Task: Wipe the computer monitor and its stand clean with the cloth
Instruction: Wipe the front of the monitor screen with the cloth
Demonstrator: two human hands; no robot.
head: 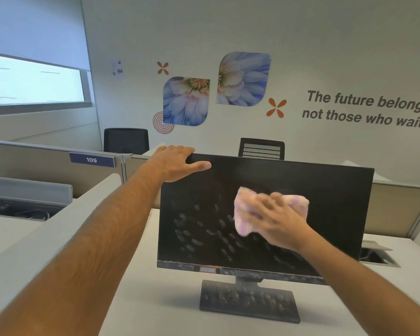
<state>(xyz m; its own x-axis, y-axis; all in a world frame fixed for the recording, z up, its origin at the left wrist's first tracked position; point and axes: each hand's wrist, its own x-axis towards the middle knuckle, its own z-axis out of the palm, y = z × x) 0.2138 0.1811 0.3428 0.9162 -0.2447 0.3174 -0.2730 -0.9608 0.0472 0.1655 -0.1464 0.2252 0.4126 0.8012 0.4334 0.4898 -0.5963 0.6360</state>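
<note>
A black computer monitor [325,202] stands on a white desk, its dark screen covered in dusty smudges in the lower middle. Its flat dark stand [249,300] below is speckled with dust. My left hand [177,162] grips the monitor's top left corner, fingers over the back and thumb on the front. My right hand [274,219] presses a pink and white cloth [243,214] flat against the middle of the screen; hand and cloth are blurred by motion.
The white desk [155,299] has a cable hatch [378,255] at the right behind the monitor. Low beige partitions [46,161] surround it, one with a "109" label. Two black office chairs [125,140] stand beyond, by a wall with flower pictures.
</note>
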